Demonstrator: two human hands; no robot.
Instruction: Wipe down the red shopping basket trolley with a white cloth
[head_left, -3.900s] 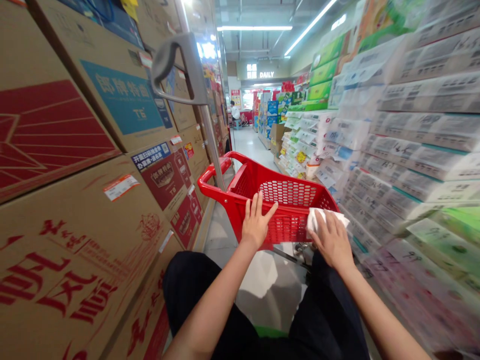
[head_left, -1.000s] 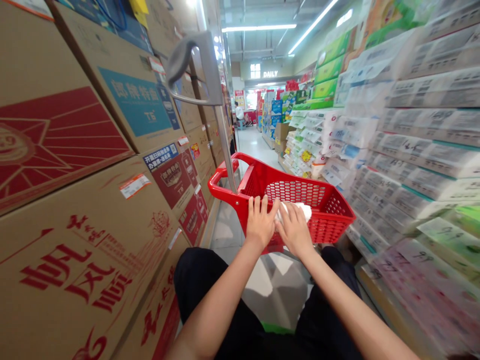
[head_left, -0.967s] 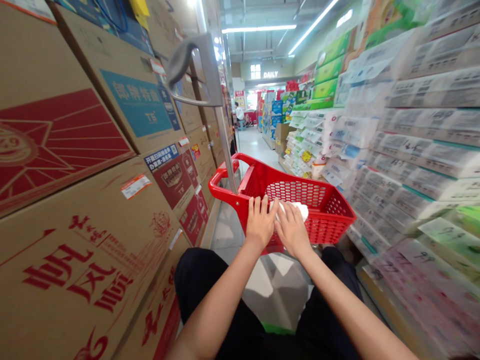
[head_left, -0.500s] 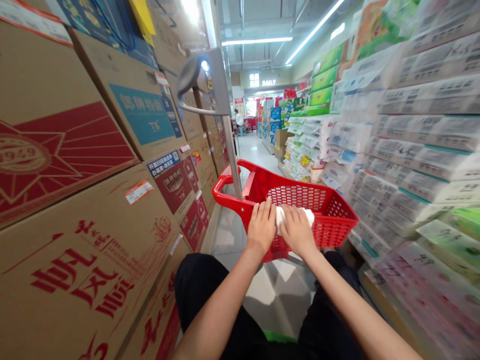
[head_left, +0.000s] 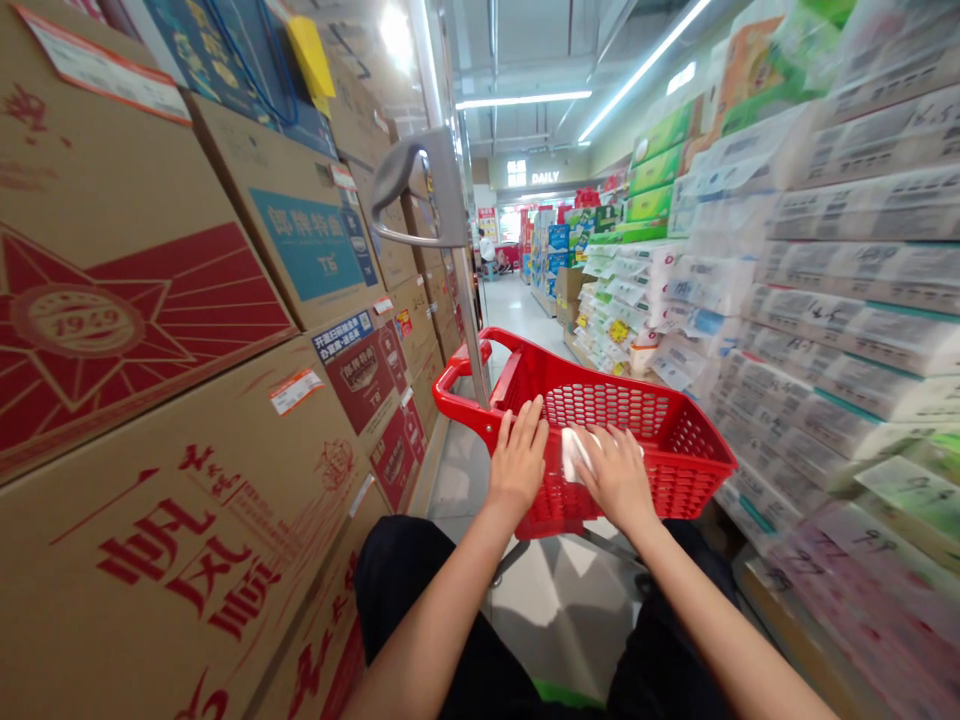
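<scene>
A red plastic shopping basket point(head_left: 679, 445) on wheels stands in the aisle before me, its grey pull handle point(head_left: 420, 185) raised at the left. My left hand point(head_left: 517, 455) lies flat on the basket's near rim, fingers stretched out. Just to its right my right hand point(head_left: 615, 470) presses a white cloth point(head_left: 574, 452) against the same rim, fingers spread over it. The two hands almost touch.
Stacked brown cardboard cartons point(head_left: 187, 400) with red and blue printing wall the left side. Packs of tissue paper point(head_left: 840, 320) fill the shelves on the right. The pale floor point(head_left: 517, 300) of the aisle runs ahead to a person point(head_left: 487, 250) far off.
My right hand with the cloth slid left along the rim from the basket's right corner to beside my left hand. The view has shifted slightly and the basket sits a little further right.
</scene>
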